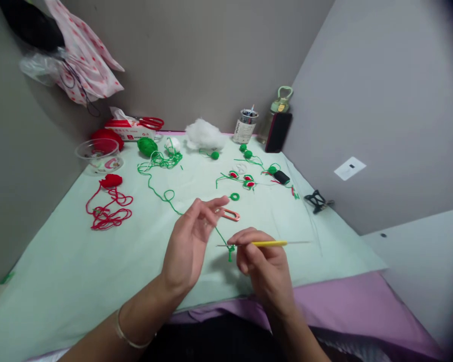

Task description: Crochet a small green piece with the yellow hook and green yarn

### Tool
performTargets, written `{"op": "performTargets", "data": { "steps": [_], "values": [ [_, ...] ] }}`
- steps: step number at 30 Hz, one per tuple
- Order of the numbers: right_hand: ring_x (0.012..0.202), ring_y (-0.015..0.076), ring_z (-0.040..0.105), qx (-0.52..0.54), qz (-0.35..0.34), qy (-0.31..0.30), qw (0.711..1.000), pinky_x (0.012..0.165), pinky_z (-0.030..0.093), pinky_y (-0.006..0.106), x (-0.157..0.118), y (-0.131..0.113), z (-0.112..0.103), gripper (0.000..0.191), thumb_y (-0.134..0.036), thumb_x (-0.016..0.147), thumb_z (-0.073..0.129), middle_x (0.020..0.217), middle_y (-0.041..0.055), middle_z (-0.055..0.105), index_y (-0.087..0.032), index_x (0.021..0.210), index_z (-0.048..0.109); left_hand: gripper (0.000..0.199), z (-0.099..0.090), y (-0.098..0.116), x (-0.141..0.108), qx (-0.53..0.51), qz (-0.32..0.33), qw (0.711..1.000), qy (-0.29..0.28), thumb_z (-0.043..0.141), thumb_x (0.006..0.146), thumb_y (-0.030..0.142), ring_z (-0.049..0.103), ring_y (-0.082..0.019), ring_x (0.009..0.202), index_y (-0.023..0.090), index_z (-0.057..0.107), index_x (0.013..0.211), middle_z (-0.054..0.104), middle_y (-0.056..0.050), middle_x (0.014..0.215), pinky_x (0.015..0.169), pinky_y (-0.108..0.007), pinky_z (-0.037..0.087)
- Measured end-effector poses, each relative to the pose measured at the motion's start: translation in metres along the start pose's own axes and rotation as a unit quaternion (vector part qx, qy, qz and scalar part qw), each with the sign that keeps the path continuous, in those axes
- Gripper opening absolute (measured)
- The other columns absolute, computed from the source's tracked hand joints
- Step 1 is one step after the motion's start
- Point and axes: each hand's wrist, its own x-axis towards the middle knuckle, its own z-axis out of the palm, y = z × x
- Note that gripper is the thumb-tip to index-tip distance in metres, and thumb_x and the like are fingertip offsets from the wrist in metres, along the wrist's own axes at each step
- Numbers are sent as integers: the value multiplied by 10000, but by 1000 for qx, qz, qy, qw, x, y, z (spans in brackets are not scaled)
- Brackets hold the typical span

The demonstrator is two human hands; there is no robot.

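My right hand (266, 269) pinches a crochet hook (270, 244) with a yellow grip, held level and pointing left. A small piece of green crochet work (230, 250) hangs at the hook's tip, by my right fingertips. Green yarn (221, 234) rises taut from it to my left hand (191, 241), where it runs among the bent fingers; how it wraps there is partly hidden. From that hand the strand trails back over the table to a loose green tangle (160, 161). Just beyond my left fingertips lie an orange oval tool (231, 215) and a green crocheted ring (234, 196).
Red yarn (111, 213) and a clear tub (98, 156) are at left. Behind are a green yarn ball (147, 147), white stuffing (204, 134), a pen tin (245, 126), a bottle (280, 106) and a phone (279, 132). Small red-green crocheted pieces (249, 184) lie mid-table. Walls enclose the table.
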Motion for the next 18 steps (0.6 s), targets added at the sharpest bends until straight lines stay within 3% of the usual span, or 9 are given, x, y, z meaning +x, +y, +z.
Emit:
{"op": "performTargets", "data": {
  "steps": [2,4,6,8,11,14,16,18],
  "values": [
    [536,41,511,-36,-23,-5,999,495,401,212,-2,-1,-2,146,-263,984,624,993,37,734,-260,997,769,635,-4,1,0,168,88,981,-36,339,1072,447,492,-255,1414,226,581,528,788,-48,1074,1268,-474,171],
    [547,43,522,-64,-42,3,997,505,415,211,-2,-3,-5,158,-252,994,608,1003,32,733,-264,1010,765,641,-12,3,-3,342,161,922,-82,316,1072,474,436,-258,1461,233,626,566,776,-48,1177,1282,-469,65],
    [544,39,527,-80,-57,24,995,509,423,209,-2,-3,-8,165,-245,999,601,1001,25,735,-268,1017,764,598,-19,3,-7,435,196,874,-96,327,1067,478,368,-271,1506,236,698,666,719,-43,1325,1279,-486,42],
    [533,34,528,-83,-64,46,993,511,426,207,-1,-3,-10,171,-239,1001,599,1003,21,742,-273,1027,764,584,-25,3,-10,470,191,857,-96,326,1070,456,323,-282,1530,235,712,691,665,-31,1416,1276,-497,53],
    [523,31,533,-68,-57,54,995,506,420,204,0,-3,-9,165,-236,994,612,1000,23,755,-273,1026,769,567,-29,2,-11,485,172,852,-100,333,1070,430,301,-292,1540,236,733,719,641,-28,1447,1278,-508,43],
    [514,32,527,-36,-39,48,997,499,407,201,2,-4,-5,147,-247,981,632,969,27,765,-268,1008,775,385,-28,0,-10,479,144,860,-100,448,1038,449,242,-302,1561,262,785,1042,611,-43,1480,1276,-525,52],
    [505,31,520,-13,-23,47,999,493,395,198,3,-5,-1,135,-259,973,644,949,27,772,-272,998,776,354,-27,-1,-10,430,76,892,-117,540,1003,456,284,-301,1541,284,713,1259,593,-47,1494,1266,-511,138],
    [494,30,510,3,-7,49,999,489,386,198,3,-6,2,123,-272,965,656,939,28,775,-271,987,778,418,-25,-3,-11,341,-9,930,-136,614,970,448,443,-282,1441,314,639,1365,643,-43,1413,1221,-462,275]
  ]
}}
